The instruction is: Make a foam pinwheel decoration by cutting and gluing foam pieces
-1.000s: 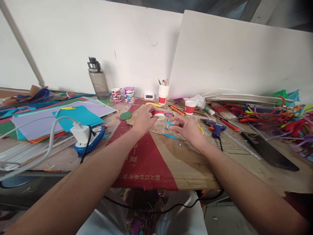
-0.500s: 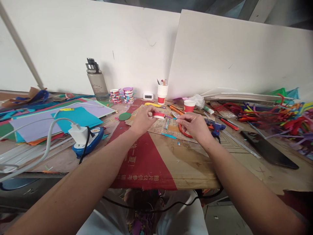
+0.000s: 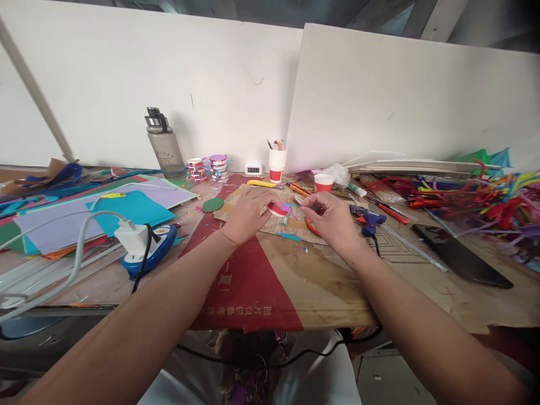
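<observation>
My left hand (image 3: 250,214) is closed round a short red and white paper cup piece (image 3: 278,210), tilted, with a purple paper part (image 3: 287,208) at its far right side. To its right, my right hand (image 3: 324,216) is closed in a pinch; whatever its fingertips hold is too small to make out. Beneath and beside the right hand lie scissors with an orange handle (image 3: 311,226), partly hidden by it. A blue paper strip (image 3: 288,236) rests on the cardboard (image 3: 320,281) below both hands. Behind the right hand stands a red and white paper cup (image 3: 323,183).
At the back stand a bottle (image 3: 165,149), decorated cup stacks (image 3: 218,169), a small clock (image 3: 253,169) and stacked cups (image 3: 277,166). Left are coloured sheets (image 3: 135,211) and a power strip (image 3: 162,242); right, a blue glue gun (image 3: 370,221), a phone (image 3: 462,256) and pipe cleaners (image 3: 498,208).
The cup piece in my left hand has tilted, so more of its purple part shows. My right hand has shifted slightly left, nearer to it. The whole view has moved a little.
</observation>
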### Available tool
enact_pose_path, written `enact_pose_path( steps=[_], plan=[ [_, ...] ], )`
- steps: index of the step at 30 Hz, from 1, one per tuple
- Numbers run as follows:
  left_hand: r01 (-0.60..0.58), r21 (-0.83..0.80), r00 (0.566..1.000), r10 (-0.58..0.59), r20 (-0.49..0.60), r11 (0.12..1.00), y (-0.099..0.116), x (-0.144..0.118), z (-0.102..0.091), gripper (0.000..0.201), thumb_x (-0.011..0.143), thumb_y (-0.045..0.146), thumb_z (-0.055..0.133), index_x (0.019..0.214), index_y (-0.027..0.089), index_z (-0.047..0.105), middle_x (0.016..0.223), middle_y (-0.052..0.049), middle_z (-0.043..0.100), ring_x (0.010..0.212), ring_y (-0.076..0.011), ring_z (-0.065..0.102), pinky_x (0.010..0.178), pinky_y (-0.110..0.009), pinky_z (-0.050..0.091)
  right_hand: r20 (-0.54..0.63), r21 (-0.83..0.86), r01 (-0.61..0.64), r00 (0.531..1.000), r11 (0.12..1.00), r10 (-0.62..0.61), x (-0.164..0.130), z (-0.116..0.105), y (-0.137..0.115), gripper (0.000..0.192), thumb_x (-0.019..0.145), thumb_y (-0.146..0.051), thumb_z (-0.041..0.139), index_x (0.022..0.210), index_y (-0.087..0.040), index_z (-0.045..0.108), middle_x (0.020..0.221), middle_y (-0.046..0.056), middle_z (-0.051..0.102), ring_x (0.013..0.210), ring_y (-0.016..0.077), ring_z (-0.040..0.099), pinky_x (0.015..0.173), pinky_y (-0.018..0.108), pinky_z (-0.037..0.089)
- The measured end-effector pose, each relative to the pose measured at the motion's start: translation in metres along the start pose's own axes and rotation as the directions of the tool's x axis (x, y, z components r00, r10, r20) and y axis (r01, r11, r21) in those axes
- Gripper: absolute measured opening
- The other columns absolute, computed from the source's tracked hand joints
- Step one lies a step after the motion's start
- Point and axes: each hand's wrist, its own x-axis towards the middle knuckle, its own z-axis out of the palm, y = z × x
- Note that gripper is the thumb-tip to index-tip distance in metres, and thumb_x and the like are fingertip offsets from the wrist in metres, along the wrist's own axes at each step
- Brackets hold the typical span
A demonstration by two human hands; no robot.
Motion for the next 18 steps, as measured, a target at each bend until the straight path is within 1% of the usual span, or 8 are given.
enact_pose_path(
  steps=[3,5,8,11,14,18],
  plan=[
    [-0.088,0.009,0.996,0.088,0.016,0.996,0.0005,-0.0001,0.0005,0.029,0.081,0.003,0.048,0.092,0.023,0.064,0.110,-0.004,0.073,0.114,-0.0207,0.062,0.103,-0.038,0.039,0.011,-0.086,0.060,0.998,0.995,-0.060,-0.0008,0.0008,-0.0045,0.008,0.083,-0.018,0.062,0.076,-0.020,0.066,0.079,0.004,0.067,0.074,0.0175,0.059,0.070,0.030,0.046],
    [-0.119,0.028,0.993,0.119,0.014,0.992,0.0019,0.0001,0.0005,0.028,0.082,0.004,0.048,0.093,0.023,0.064,0.108,-0.004,0.074,0.112,-0.0208,0.062,0.102,-0.038,0.039,0.021,-0.112,0.093,0.996,0.989,-0.091,-0.0011,0.0011,-0.0072,0.010,0.081,-0.015,0.062,0.076,-0.020,0.067,0.077,0.004,0.065,0.073,0.0174,0.058,0.069,0.030,0.046],
    [-0.126,0.054,0.991,0.124,0.045,0.991,0.0050,0.0004,0.0001,0.027,0.085,0.005,0.046,0.093,0.024,0.064,0.103,-0.004,0.074,0.110,-0.0211,0.061,0.101,-0.037,0.038,0.035,-0.127,0.111,0.994,0.986,-0.108,-0.0014,0.0017,-0.0097,0.010,0.081,-0.013,0.063,0.076,-0.019,0.068,0.073,0.003,0.063,0.069,0.0162,0.056,0.066,0.028,0.044],
    [-0.137,0.069,0.988,0.131,0.083,0.988,0.0075,0.0006,-0.0004,0.028,0.085,0.005,0.045,0.092,0.024,0.064,0.102,-0.003,0.073,0.107,-0.0208,0.062,0.100,-0.037,0.038,0.066,-0.126,0.106,0.993,0.986,-0.098,-0.0020,0.0031,-0.0100,0.009,0.082,-0.014,0.065,0.077,-0.019,0.070,0.074,0.003,0.064,0.068,0.0156,0.055,0.065,0.028,0.043],
    [-0.153,0.064,0.986,0.148,0.080,0.986,0.0081,0.0008,-0.0009,0.028,0.085,0.004,0.044,0.091,0.024,0.064,0.102,-0.004,0.073,0.104,-0.0200,0.062,0.098,-0.036,0.039,0.099,-0.112,0.117,0.989,0.987,-0.106,-0.0025,0.0048,-0.0088,0.010,0.084,-0.014,0.065,0.080,-0.019,0.072,0.076,0.003,0.064,0.069,0.0156,0.055,0.067,0.028,0.042],
    [-0.191,0.047,0.979,0.188,0.074,0.980,0.0068,0.0007,-0.0005,0.029,0.083,0.003,0.045,0.091,0.024,0.063,0.101,-0.004,0.073,0.104,-0.0198,0.062,0.098,-0.037,0.038,0.111,-0.132,0.150,0.984,0.980,-0.136,-0.0028,0.0061,-0.0069,0.011,0.086,-0.014,0.064,0.079,-0.018,0.073,0.076,0.004,0.065,0.072,0.0167,0.057,0.070,0.029,0.043]
  ],
)
